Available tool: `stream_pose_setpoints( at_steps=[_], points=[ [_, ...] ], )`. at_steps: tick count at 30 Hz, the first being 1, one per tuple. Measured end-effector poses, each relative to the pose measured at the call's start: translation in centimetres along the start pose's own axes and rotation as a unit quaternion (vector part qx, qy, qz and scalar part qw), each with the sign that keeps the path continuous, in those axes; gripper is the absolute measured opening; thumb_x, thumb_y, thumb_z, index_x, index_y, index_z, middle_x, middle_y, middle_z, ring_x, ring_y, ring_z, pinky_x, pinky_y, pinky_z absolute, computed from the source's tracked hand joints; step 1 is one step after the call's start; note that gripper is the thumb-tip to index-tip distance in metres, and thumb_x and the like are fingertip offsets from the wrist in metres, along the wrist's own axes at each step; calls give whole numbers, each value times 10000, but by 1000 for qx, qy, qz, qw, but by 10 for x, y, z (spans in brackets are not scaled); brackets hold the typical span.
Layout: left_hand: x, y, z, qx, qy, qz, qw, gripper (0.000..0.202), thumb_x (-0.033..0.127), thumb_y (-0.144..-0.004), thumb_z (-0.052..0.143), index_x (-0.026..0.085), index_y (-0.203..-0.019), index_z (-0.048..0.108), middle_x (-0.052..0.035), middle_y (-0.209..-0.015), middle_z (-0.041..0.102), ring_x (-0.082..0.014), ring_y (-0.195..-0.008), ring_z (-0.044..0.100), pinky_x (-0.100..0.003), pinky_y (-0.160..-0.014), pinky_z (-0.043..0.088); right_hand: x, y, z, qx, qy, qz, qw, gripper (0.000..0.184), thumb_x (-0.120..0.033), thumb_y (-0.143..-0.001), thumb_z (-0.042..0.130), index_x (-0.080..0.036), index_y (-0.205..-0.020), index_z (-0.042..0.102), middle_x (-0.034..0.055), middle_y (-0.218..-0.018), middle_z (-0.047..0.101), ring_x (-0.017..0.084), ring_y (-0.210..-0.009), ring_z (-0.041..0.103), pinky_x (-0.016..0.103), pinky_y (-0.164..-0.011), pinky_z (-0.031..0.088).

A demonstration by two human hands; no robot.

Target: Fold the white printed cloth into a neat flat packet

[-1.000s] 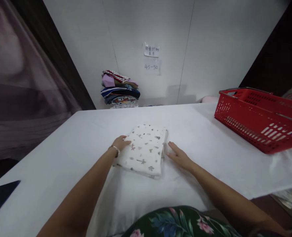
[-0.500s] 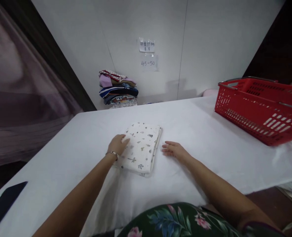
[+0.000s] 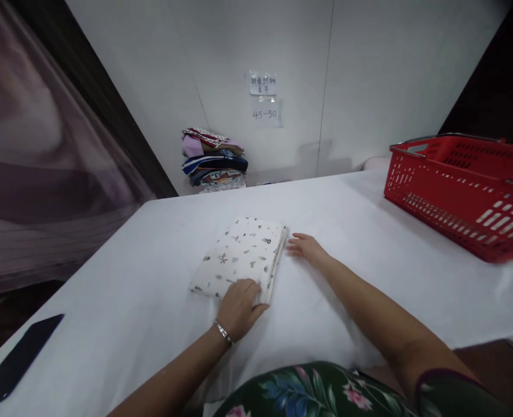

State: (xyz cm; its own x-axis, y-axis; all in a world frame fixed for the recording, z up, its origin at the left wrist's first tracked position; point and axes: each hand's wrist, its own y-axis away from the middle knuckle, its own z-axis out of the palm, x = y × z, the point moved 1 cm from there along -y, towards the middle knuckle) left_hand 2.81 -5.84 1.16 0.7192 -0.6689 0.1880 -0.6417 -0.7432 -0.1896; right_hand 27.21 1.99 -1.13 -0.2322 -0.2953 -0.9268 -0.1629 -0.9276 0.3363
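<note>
A folded white cloth with small grey and tan prints lies flat on the white-covered table in front of me. My left hand, with a silvery band at the wrist, rests at its near right corner. The fingers lie on top of the cloth and the thumb is spread away toward the corner. Just off the cloth's right side is my right hand, open, fingers stretched toward the layered edge and holding nothing.
A red plastic basket with metal handles stands at the right. A dark flat phone-like object lies at the left edge. Behind the table, a stack of folded fabrics sits against the wall, below two paper signs.
My left hand has moved from the cloth's left side to its near right corner. My right hand has come slightly closer to the far right edge. The view has shifted slightly.
</note>
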Motion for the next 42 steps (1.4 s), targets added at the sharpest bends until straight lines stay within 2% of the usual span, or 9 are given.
stream_pose_setpoints(
  at_steps=[6,10,13,16,24,30,33,37,42],
  points=[
    [-2,5,-2,7,13,41,999,245,242,-746,587,201,-985,554,-71,-1007,574,-223,-947,502,-379,-807,395,-16,-43,1,72,87,-15,994,404,-219,-773,564,-156,-1166,497,124,-1139,540,148,-846,590,215,-544,532],
    [-3,7,-4,6,16,52,999,195,211,-787,527,207,-979,567,-61,-968,592,-206,-909,515,-371,-797,401,-25,-62,8,70,158,-16,985,265,-299,-749,597,-146,-964,611,78,-868,621,114,-646,566,178,-443,445],
    [-2,8,-5,20,12,62,998,184,199,-822,468,202,-974,572,-64,-941,601,-198,-888,523,-368,-786,403,-27,-72,14,59,209,-28,976,197,-310,-709,638,-128,-783,642,23,-618,588,84,-510,503,162,-414,376],
    [-1,11,-4,26,8,69,997,187,194,-834,446,199,-971,573,-66,-924,604,-193,-873,524,-373,-793,403,-24,-78,18,56,246,-46,967,145,-272,-679,654,-130,-709,645,-8,-524,550,69,-464,465,159,-426,346],
    [-3,17,5,21,29,71,997,199,186,-793,517,207,-987,550,-58,-955,598,-205,-900,516,-409,-861,380,-27,-77,13,54,262,-56,962,143,-270,-711,600,-134,-720,646,-11,-536,556,67,-441,434,171,-411,317],
    [-3,22,3,65,71,32,995,353,377,-783,550,211,-1094,528,-93,-1039,588,-231,-960,519,-421,-861,380,-34,-69,0,67,229,-47,970,138,-265,-737,591,-129,-715,602,27,-655,620,65,-466,483,167,-411,342],
    [-3,9,-5,56,87,2,995,305,429,-794,519,210,-999,575,-78,-960,613,-219,-900,541,-385,-803,399,-28,-61,-1,42,213,-34,976,107,-222,-696,634,-134,-663,583,15,-626,614,57,-428,480,164,-376,319],
    [-3,-33,-16,39,69,-53,995,246,396,-816,483,206,-925,596,-53,-906,618,-203,-868,549,-343,-766,395,-13,-46,8,7,190,-19,982,154,-229,-701,632,-144,-606,546,-14,-522,573,50,-362,445,167,-324,254],
    [-1,-91,-6,-35,7,-130,991,352,484,-722,567,185,-908,580,-74,-921,602,-224,-845,568,-321,-716,404,2,-28,18,-37,168,-4,985,128,-210,-720,599,-143,-621,555,-34,-472,545,44,-315,408,171,-290,212]
  ],
)
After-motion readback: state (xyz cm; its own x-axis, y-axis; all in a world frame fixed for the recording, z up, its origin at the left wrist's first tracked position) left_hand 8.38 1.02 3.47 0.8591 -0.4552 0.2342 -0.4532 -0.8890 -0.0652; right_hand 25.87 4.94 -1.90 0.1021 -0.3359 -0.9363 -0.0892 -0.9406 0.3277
